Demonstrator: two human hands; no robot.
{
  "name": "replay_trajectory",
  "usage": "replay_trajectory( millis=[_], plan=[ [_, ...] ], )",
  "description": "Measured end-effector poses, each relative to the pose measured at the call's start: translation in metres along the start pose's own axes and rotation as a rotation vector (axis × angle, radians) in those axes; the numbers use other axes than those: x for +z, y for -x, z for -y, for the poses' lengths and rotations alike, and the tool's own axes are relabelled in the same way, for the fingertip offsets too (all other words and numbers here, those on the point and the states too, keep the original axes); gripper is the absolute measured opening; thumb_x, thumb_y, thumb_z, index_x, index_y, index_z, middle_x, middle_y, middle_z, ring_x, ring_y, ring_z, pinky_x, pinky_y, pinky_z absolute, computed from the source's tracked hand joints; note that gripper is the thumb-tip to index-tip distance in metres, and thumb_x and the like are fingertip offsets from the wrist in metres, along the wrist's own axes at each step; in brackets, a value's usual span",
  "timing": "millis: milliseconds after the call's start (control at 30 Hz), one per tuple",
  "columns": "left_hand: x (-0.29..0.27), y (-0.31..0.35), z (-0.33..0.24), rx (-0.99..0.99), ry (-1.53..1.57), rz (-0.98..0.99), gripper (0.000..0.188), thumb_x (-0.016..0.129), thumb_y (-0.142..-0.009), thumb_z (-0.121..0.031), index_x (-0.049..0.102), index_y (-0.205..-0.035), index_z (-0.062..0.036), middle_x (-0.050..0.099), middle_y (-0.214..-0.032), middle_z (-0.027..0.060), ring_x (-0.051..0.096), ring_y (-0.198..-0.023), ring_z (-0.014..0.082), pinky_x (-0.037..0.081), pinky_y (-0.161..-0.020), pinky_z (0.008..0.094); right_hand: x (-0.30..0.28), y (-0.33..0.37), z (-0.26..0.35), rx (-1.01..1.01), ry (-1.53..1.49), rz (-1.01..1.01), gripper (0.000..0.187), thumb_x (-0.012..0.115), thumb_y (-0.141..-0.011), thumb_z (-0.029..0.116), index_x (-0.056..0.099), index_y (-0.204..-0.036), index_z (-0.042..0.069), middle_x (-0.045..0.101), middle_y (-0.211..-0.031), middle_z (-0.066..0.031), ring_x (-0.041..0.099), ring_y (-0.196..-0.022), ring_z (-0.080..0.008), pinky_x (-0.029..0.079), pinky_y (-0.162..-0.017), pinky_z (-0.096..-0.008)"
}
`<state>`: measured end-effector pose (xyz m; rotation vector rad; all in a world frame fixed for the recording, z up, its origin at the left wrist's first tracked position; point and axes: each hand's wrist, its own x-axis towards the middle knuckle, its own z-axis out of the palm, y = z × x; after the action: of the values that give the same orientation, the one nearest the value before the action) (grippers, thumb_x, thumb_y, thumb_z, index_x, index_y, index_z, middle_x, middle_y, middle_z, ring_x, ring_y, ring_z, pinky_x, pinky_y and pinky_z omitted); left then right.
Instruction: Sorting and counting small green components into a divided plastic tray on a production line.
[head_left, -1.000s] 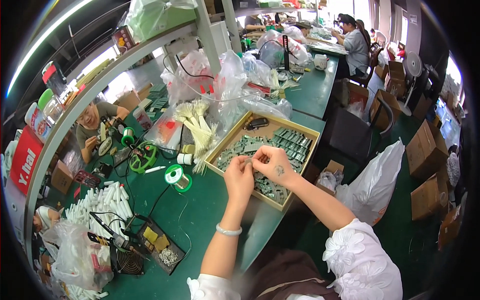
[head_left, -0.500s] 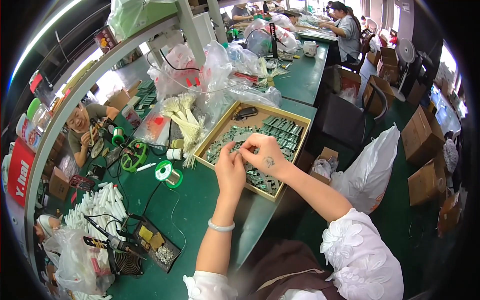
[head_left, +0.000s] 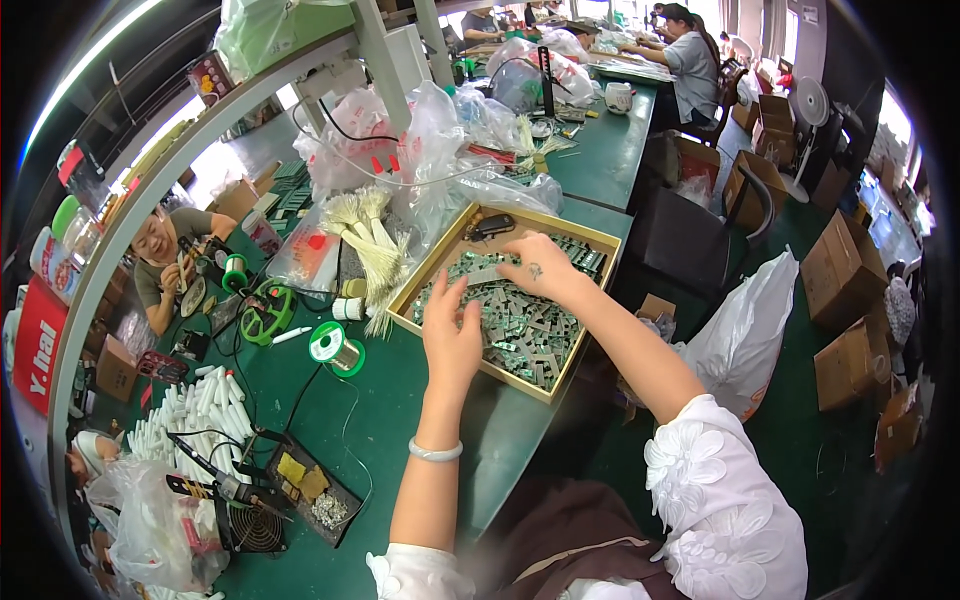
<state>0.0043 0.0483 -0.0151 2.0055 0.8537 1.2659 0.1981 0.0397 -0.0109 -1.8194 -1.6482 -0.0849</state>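
Observation:
A shallow yellow cardboard tray [head_left: 418, 289] holds many small green and grey circuit boards [head_left: 535, 325]. Over its near left part, my left hand [head_left: 452, 328] is open, thumb and fingers spread, with nothing visible in it. My right hand [head_left: 543, 268] reaches across the middle of the tray, its thumb and fingertips apart just above the boards. Close to those fingertips lies a longer grey board strip [head_left: 482, 277]. Part of the neat rows of boards [head_left: 582, 255] is covered by my right hand. A dark key-fob-like object [head_left: 490, 227] rests in the tray's far corner.
Left of the tray are a solder wire spool [head_left: 337, 348], a bundle of pale wires [head_left: 372, 245] and a soldering iron [head_left: 232, 487] beside white tubes [head_left: 200, 420]. A co-worker [head_left: 172, 255] sits across the bench. A black chair [head_left: 690, 235] and white sack [head_left: 745, 335] stand right.
My hands, close together at the fingertips before, have come apart. The right moved slightly up and over the boards; the left opened and stayed near the tray's left side.

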Motion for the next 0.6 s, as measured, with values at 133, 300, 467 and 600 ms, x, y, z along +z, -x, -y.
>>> replay_trajectory(
  millis=[133, 300, 467, 600],
  plan=[
    [-0.008, -0.004, 0.006, -0.12, 0.041, -0.049, 0.025, 0.062, -0.085, -0.006, 0.064, -0.11, -0.0009, 0.054, -0.13, 0.0148, 0.059, -0.107, 0.0215, 0.052, -0.082, 0.03, 0.009, -0.001, -0.005, 0.068, -0.02, 0.194, 0.026, 0.069, -0.078, 0.022, 0.069, -0.093, 0.001, 0.062, -0.104, -0.0205, 0.06, -0.096, -0.0332, 0.048, -0.084, -0.0387],
    [-0.012, -0.005, 0.013, -0.131, -0.034, -0.122, 0.035, 0.066, -0.081, -0.006, 0.057, -0.115, 0.0002, 0.055, -0.126, 0.0189, 0.058, -0.107, 0.0288, 0.051, -0.083, 0.0339, -0.001, -0.003, 0.001, 0.156, -0.391, 0.148, 0.018, 0.071, -0.075, 0.009, 0.066, -0.09, -0.001, 0.067, -0.086, -0.0121, 0.066, -0.079, -0.0211, 0.052, -0.073, -0.0306],
    [-0.017, -0.009, 0.011, -0.338, 0.493, 0.005, 0.042, 0.074, -0.076, -0.006, 0.056, -0.113, 0.0047, 0.066, -0.099, 0.012, 0.063, -0.082, 0.0131, 0.05, -0.066, 0.0257, -0.021, 0.014, 0.041, 0.021, -0.708, 0.229, 0.014, 0.067, -0.077, 0.006, 0.066, -0.089, -0.003, 0.067, -0.076, -0.0088, 0.064, -0.071, -0.0131, 0.052, -0.067, -0.0265],
    [-0.02, -0.008, 0.001, -0.479, 0.444, 0.118, 0.026, 0.073, -0.077, -0.006, 0.064, -0.099, 0.0039, 0.067, -0.088, 0.0073, 0.063, -0.072, 0.0108, 0.052, -0.063, 0.0218, -0.023, 0.024, 0.059, 0.043, -0.737, 0.19, 0.017, 0.066, -0.076, 0.008, 0.066, -0.087, -0.004, 0.068, -0.075, -0.012, 0.066, -0.07, -0.0153, 0.053, -0.067, -0.0283]
  ],
)
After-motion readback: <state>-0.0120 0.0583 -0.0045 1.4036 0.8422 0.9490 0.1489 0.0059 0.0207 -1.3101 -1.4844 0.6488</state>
